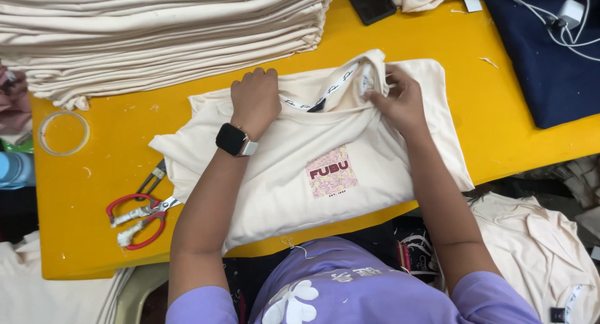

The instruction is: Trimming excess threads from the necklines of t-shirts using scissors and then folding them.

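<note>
Cream t-shirt [294, 168] laid flat mid frame on yellow table [94, 193], left hand [255, 101] w/ fingers curled, pressed on shirt's shoulder, right hand [400, 102] fingers pinched on collar fold, red scissors [139, 216] lower left, cream stack [162, 36] upper left.

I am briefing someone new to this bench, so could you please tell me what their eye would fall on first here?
First, the bright yellow table with a cream T-shirt spread at its centre, a pink square print on its chest. The left hand presses its neckline while the right hand pinches the collar. A tall stack of folded cream cloth fills the far left, and red-handled scissors lie at the near left.
</note>
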